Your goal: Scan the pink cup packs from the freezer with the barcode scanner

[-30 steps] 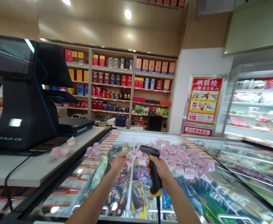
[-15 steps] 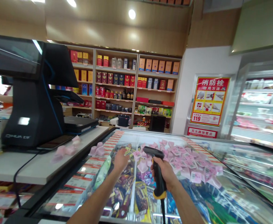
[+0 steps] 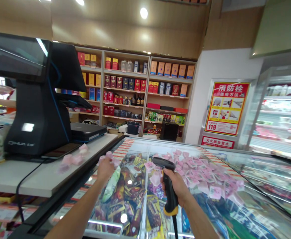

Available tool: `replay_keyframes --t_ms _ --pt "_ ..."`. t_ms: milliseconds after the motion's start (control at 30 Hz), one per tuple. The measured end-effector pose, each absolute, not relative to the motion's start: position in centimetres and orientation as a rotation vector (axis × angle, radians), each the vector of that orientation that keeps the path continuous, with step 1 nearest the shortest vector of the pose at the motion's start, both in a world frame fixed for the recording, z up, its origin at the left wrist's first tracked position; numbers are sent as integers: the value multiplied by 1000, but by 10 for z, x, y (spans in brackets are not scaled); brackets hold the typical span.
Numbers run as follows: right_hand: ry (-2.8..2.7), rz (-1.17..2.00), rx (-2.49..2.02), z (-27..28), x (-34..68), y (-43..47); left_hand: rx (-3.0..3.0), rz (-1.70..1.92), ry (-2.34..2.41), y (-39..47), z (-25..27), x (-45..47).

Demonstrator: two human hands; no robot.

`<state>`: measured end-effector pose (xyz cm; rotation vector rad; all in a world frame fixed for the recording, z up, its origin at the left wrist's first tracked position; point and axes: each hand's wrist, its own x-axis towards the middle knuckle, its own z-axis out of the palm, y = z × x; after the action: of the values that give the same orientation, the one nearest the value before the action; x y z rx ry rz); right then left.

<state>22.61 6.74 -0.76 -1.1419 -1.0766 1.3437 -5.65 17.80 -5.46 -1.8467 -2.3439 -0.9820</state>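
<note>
My right hand (image 3: 176,186) grips a black barcode scanner (image 3: 169,196) with a yellow band near its cord end. The scanner's head points left over a pile of small pink cups (image 3: 197,169) with pale labels, spread on the glass top of a chest freezer (image 3: 133,143). On the left, my left hand (image 3: 105,170) has its fingers curled at a small group of pink cups (image 3: 115,162) by the freezer's left edge. It appears closed on one of them; the fingertips are partly hidden.
A black checkout terminal (image 3: 37,116) stands on a white counter (image 3: 36,181) at left, with several more pink cups (image 3: 77,159) near the counter's edge. Wrapped ice creams (image 3: 125,196) show through the glass. Shelves of boxes (image 3: 125,83) line the back.
My left hand has moved left, from near the middle of the freezer top to the group of pink cups. My right hand keeps the scanner in nearly the same place.
</note>
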Motion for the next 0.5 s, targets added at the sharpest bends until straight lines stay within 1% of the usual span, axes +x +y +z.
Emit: replay_keyframes --t_ms 333,500 --pt "-1100 1339 -1131 -7 229 63 -2034 -1106 -2151 166 -59 -11" --pt "-1080 1436 -1118 -4 225 54 -2019 -1235 -2042 154 -49 8"
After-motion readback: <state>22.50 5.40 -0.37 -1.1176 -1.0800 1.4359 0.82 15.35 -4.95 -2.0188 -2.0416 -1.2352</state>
